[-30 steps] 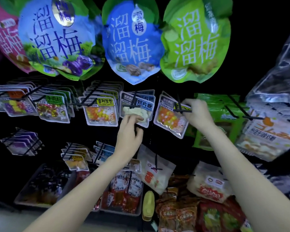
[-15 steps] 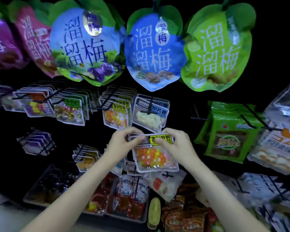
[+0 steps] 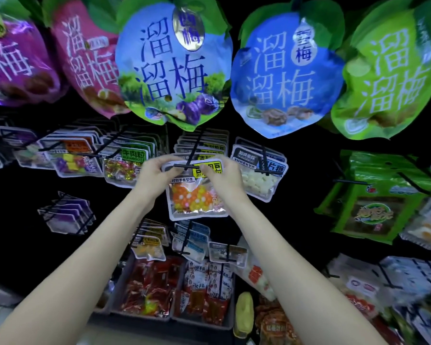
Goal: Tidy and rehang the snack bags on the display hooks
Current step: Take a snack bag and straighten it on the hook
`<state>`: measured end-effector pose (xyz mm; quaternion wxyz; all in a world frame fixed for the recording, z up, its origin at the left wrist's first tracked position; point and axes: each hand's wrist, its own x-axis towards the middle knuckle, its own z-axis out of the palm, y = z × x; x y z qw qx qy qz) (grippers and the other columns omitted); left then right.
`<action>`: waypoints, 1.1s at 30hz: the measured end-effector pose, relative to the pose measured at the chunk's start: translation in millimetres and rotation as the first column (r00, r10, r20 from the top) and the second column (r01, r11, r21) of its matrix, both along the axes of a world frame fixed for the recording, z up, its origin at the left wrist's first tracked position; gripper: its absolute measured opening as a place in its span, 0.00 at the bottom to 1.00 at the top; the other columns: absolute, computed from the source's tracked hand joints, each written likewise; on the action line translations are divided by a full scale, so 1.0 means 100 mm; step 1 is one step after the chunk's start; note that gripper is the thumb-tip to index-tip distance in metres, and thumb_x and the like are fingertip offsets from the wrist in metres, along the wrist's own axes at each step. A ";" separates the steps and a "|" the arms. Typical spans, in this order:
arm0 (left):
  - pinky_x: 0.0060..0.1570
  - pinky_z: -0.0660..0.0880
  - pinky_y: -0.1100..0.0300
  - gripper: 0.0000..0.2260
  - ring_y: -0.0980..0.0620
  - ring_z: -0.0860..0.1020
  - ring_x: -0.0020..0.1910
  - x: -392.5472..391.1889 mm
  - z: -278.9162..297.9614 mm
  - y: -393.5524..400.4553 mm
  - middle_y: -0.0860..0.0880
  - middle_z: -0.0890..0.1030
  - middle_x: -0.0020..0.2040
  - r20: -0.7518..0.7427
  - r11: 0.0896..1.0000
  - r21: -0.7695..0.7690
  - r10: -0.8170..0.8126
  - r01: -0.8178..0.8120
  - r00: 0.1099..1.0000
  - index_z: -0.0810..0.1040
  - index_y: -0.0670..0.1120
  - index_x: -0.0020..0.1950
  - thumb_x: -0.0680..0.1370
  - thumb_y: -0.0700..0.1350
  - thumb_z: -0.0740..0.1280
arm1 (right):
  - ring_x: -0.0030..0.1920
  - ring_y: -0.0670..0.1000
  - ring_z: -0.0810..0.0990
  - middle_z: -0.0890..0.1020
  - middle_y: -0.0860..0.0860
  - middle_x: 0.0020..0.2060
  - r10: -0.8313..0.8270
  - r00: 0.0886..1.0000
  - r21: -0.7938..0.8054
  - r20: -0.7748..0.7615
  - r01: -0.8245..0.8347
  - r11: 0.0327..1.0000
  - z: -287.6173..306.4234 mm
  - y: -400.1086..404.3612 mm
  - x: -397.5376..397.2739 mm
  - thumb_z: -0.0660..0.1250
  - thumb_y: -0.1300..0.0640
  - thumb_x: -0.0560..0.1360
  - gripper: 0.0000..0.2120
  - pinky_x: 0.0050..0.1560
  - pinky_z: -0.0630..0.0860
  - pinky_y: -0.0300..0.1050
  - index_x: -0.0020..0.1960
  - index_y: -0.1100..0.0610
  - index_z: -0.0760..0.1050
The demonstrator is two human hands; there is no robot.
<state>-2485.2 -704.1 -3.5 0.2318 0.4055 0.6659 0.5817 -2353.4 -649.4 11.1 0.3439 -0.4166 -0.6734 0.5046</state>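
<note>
Whereas half a sec ago both hands held the candy bag [image 3: 197, 192] low, below the hook row, it's now been lifted up & over to the hook [image 3: 188, 166] w/ the stack of matching yellow-label bags [image 3: 204, 148] behind it. Left hand [image 3: 157, 176] pinches the bag's top-left corner, thumb & fingers curled on the header; right hand [image 3: 223, 176] does the same at the top-right. Neither grip is loose, both closed on the bag. Hook's black crossbar sits right across the header between the two hands, so the hole looks lined up or just going on — can't tell if it's actually threaded yet. Bag hangs roughly straight, orange/yellow/white sweets showing thru the clear window.

Meaning for the task: the bag is at its own hook, w/ its matching stock, beside the white-sweets bags [image 3: 259, 180] on the right. Prob the last bit of this rehang: push the header back along the hook, then let go.
</note>
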 end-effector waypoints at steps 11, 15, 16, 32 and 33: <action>0.46 0.72 0.73 0.13 0.60 0.77 0.45 -0.17 0.04 0.01 0.57 0.79 0.45 -0.081 0.975 -0.042 -0.222 0.219 0.972 0.77 0.52 0.42 0.76 0.34 0.66 | 0.54 0.43 0.73 0.72 0.53 0.66 -0.014 1.000 -0.028 0.012 0.015 0.999 0.02 -0.03 -0.01 0.68 0.59 0.75 0.11 0.53 0.67 0.36 0.57 0.55 0.73; 0.43 0.70 0.77 0.13 0.64 0.75 0.44 -0.17 0.06 0.05 0.58 0.78 0.44 -0.145 0.974 -0.063 -0.227 0.220 0.963 0.77 0.50 0.43 0.76 0.32 0.64 | 0.57 0.48 0.72 0.75 0.53 0.62 -0.033 0.999 -0.019 0.043 0.034 0.999 0.01 -0.02 -0.06 0.69 0.59 0.74 0.05 0.51 0.63 0.38 0.47 0.54 0.74; 0.41 0.69 0.78 0.12 0.65 0.74 0.43 -0.17 0.07 0.06 0.58 0.77 0.43 -0.167 0.973 -0.070 -0.228 0.219 0.959 0.77 0.49 0.43 0.76 0.31 0.64 | 0.58 0.48 0.71 0.75 0.52 0.62 -0.037 0.999 -0.030 0.037 0.038 0.999 0.00 -0.01 -0.05 0.69 0.60 0.74 0.05 0.51 0.63 0.38 0.48 0.55 0.74; 0.41 0.75 0.71 0.07 0.58 0.78 0.43 -0.15 0.00 0.19 0.53 0.79 0.43 -0.097 0.989 -0.067 -0.138 0.132 0.986 0.80 0.44 0.45 0.74 0.32 0.67 | 0.66 0.54 0.69 0.71 0.52 0.66 -0.072 0.997 -0.099 0.013 0.073 0.992 -0.03 0.10 -0.07 0.66 0.58 0.77 0.17 0.54 0.64 0.38 0.65 0.57 0.71; 0.43 0.76 0.67 0.06 0.54 0.77 0.45 -0.13 -0.02 0.25 0.50 0.79 0.44 -0.112 0.994 -0.060 -0.102 0.096 0.988 0.80 0.43 0.47 0.75 0.33 0.67 | 0.65 0.54 0.70 0.71 0.52 0.65 -0.089 0.995 -0.055 0.046 0.091 0.994 -0.04 0.12 -0.10 0.65 0.57 0.77 0.18 0.54 0.64 0.37 0.66 0.57 0.70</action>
